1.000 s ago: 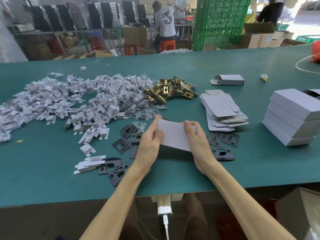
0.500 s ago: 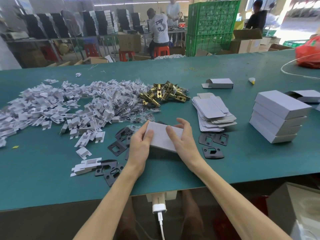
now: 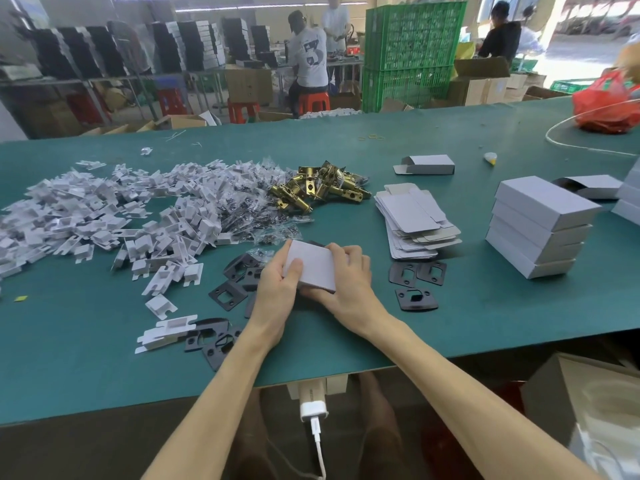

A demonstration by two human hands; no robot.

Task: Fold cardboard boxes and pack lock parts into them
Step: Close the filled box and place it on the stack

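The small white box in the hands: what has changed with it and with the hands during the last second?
The right hand shifted from gripping the box's right end to lying over its near right edge, fingers curled on top. The left hand kept hold of the left end, thumb on top. The box stayed just above the black plates.

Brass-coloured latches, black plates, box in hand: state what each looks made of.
Latches: shiny gold-toned metal, likely brass-plated. Black plates: flat, matte, punched holes, probably coated metal. Box, held by left hand and right hand: thin white cardboard.
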